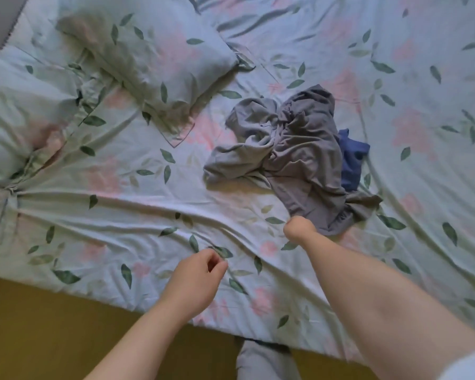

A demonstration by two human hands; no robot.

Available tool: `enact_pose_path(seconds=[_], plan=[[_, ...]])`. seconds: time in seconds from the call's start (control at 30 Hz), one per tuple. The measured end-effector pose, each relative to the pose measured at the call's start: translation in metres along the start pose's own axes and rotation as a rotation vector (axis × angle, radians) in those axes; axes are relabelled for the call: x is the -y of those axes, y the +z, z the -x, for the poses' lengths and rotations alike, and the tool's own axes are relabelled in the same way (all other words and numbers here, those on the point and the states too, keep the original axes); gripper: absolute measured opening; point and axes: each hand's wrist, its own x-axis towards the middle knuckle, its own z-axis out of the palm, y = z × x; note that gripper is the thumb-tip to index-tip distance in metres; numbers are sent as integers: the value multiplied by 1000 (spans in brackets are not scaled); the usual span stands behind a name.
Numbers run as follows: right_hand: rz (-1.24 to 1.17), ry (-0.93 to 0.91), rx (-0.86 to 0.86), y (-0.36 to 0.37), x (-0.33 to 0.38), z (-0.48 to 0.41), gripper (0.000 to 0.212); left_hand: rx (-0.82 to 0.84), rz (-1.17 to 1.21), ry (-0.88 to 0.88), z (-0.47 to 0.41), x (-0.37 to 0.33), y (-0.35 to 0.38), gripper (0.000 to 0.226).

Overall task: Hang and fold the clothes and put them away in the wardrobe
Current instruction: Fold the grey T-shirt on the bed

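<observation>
A crumpled grey garment (291, 149) lies in a heap on the bed, right of centre. A blue garment (351, 157) pokes out from under its right side. My right hand (299, 229) reaches out to the grey garment's near edge, fingers curled and tucked under the cloth; they seem to grip the hem. My left hand (195, 278) hovers above the sheet near the bed's front edge, fingers loosely curled, holding nothing.
The bed carries a pale green sheet (121, 215) printed with leaves and pink flowers. A matching pillow (148, 61) lies at the upper left. A yellow-brown floor (52, 333) shows below the bed's edge, with my grey trouser leg (263, 360) there.
</observation>
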Motion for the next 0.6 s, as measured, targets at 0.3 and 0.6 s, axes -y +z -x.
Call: enact_pose_path(seconds=[0.3, 0.6], plan=[[-73, 55, 26, 13, -3, -56, 44, 32, 40, -126, -33, 32, 16, 21], [-844, -67, -537, -45, 38, 54, 19, 22, 47, -10, -16, -15, -21, 20]])
